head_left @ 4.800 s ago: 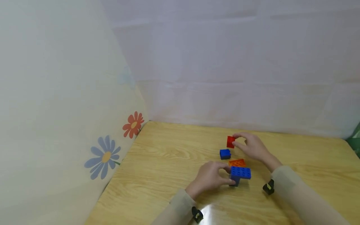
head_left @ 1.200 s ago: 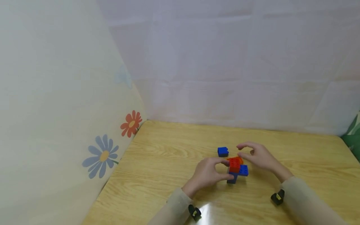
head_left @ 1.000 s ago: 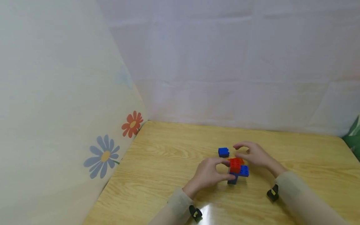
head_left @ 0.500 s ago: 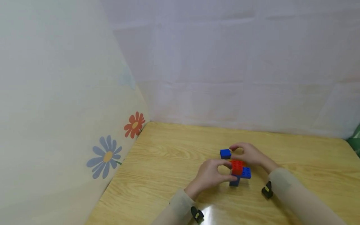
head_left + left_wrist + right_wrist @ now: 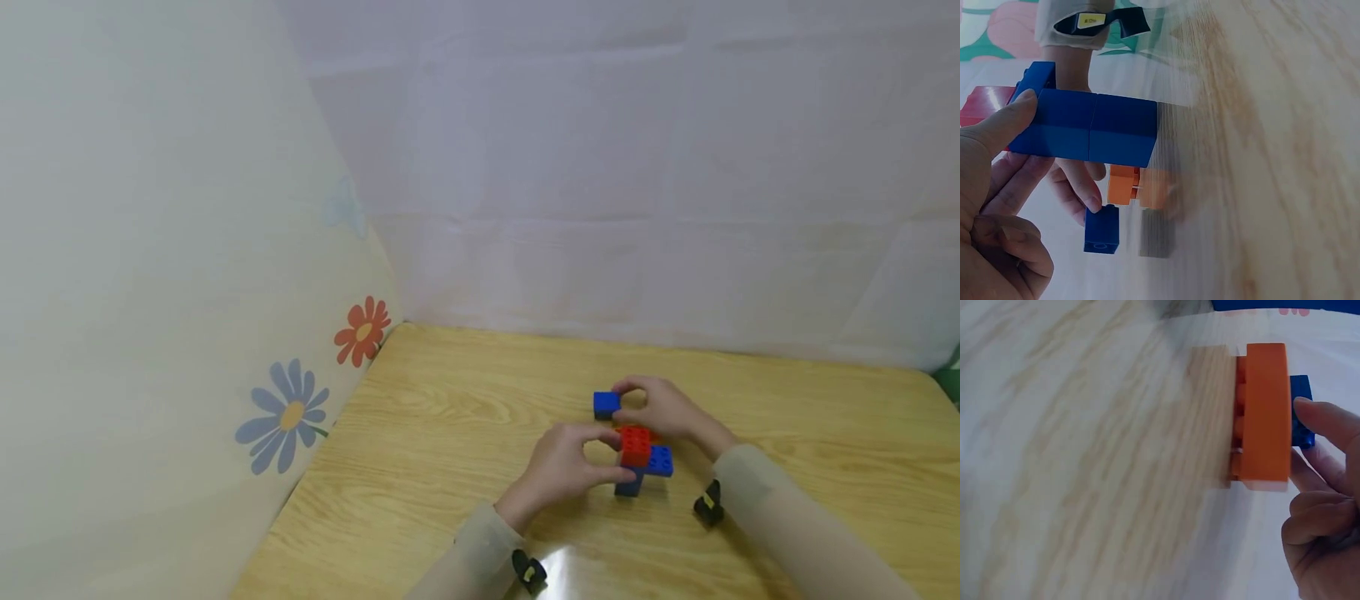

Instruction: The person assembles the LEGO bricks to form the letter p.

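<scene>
My left hand (image 5: pixel 558 467) grips a stack of toy building bricks between thumb and fingers. In the left wrist view its two blue bricks (image 5: pixel 1085 125) form a column standing on the table. A longer blue brick (image 5: pixel 660 460) lies across the column and juts to the right, and a red brick (image 5: pixel 635 446) sits on top. Behind the stack, my right hand (image 5: pixel 663 408) pinches a small blue brick (image 5: pixel 606 405), held just above the table. An orange brick (image 5: pixel 1266 412) rests studs down between the stack and my right hand, mostly hidden in the head view.
The wooden table (image 5: pixel 450 400) reaches back to a pale cloth backdrop (image 5: pixel 525 167). At the left, a cream cloth wall (image 5: pixel 150 250) printed with flowers borders the table edge. Each wrist wears a black strap.
Earlier my right hand set the red brick on the stack and let go. Since then it has moved left, taken hold of the small blue brick and raised it slightly. My left hand keeps its grip.
</scene>
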`<move>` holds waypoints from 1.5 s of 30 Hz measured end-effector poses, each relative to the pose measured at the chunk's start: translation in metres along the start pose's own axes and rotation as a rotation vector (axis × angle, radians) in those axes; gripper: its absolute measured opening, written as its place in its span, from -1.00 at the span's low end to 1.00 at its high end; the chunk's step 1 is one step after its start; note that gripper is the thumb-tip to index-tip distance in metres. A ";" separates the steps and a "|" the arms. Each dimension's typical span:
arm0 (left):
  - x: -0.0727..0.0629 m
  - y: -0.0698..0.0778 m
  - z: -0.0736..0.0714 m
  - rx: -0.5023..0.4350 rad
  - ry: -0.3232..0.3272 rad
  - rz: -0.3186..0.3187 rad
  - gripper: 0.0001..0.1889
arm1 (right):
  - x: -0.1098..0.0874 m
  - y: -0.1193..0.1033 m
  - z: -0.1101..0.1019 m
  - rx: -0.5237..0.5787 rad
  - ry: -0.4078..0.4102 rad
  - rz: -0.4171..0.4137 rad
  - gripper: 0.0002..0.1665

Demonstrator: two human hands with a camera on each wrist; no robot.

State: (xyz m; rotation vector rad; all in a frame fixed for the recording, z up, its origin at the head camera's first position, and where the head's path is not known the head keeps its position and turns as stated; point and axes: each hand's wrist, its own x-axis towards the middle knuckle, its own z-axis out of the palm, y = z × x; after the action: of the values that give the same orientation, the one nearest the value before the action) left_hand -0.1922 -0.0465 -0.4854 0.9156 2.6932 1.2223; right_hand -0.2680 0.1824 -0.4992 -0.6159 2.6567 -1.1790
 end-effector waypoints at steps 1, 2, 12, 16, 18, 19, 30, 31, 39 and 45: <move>0.000 0.000 0.000 0.000 -0.001 -0.004 -0.59 | -0.001 0.000 -0.001 0.007 0.007 0.008 -0.48; 0.000 0.001 0.000 -0.001 -0.002 -0.007 -0.59 | -0.002 0.000 -0.003 0.012 0.012 0.015 -0.47; 0.001 0.003 -0.001 -0.011 -0.018 -0.015 -0.60 | -0.018 0.004 -0.015 -0.032 0.101 -0.063 -0.50; 0.001 0.002 -0.001 -0.020 -0.016 -0.016 -0.61 | -0.028 0.002 -0.020 -0.033 0.123 -0.067 -0.49; 0.001 0.002 -0.001 -0.024 -0.018 -0.019 -0.61 | -0.033 0.001 -0.023 -0.034 0.137 -0.077 -0.50; 0.001 0.002 -0.001 -0.027 -0.019 -0.020 -0.60 | -0.035 0.001 -0.024 -0.036 0.146 -0.080 -0.49; 0.002 0.004 -0.001 -0.019 -0.032 -0.035 -0.58 | -0.059 -0.002 -0.037 -0.037 0.193 -0.100 -0.50; 0.002 0.004 -0.001 -0.019 -0.033 -0.034 -0.58 | -0.061 -0.004 -0.038 -0.041 0.197 -0.105 -0.50; 0.002 0.004 -0.001 -0.014 -0.029 -0.047 -0.58 | -0.078 -0.017 -0.043 -0.070 0.221 -0.155 -0.60; 0.003 0.004 -0.001 -0.019 -0.031 -0.050 -0.59 | -0.089 -0.025 -0.046 -0.106 0.236 -0.196 -0.64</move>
State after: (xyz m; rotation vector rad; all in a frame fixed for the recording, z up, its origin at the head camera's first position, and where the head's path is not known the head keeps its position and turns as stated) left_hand -0.1928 -0.0434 -0.4816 0.8522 2.6589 1.2110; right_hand -0.1943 0.2367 -0.4507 -0.8189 2.9279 -1.2354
